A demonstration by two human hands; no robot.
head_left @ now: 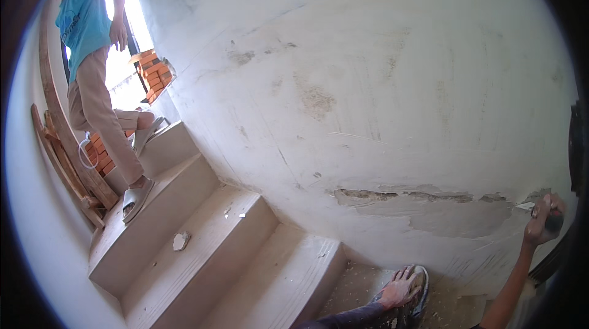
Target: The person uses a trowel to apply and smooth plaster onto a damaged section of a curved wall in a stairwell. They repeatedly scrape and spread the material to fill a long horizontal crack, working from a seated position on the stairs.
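My right hand (543, 221) is closed on a scraper with a dark handle and some red. The scraper's metal blade (526, 205) is at the right end of a rough, chipped horizontal crack (429, 196) in the white plastered wall (368, 108). Low in the view, my left hand (399, 289), dusty with white, lies with fingers spread on a rounded grey object (421, 275) with a dark edge; I cannot make out what that object is.
A person (101, 96) in a blue top climbs the concrete steps (227, 261) at upper left. Wooden boards (73, 169) lean beside them, near stacked red bricks (151, 72) by a bright window. A broken plaster piece (181, 241) lies on a step.
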